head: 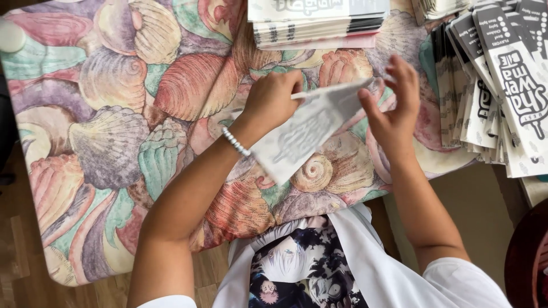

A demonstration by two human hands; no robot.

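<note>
Above the table I hold a flat white paper sleeve with grey print [302, 134], tilted and blurred by motion. My left hand [273, 98], with a bead bracelet on its wrist, grips the sleeve's upper edge. My right hand [394, 111] touches the sleeve's right end, fingers partly spread. The sleeve hangs over a tablecloth printed with large pastel seashells [114, 114].
A neat stack of flat white sleeves [317, 23] lies at the table's far edge. A fanned row of printed black-and-white sleeves [496, 85] covers the right side. A small white round object [10, 35] sits at the far left. Wooden floor shows below the table's near edge.
</note>
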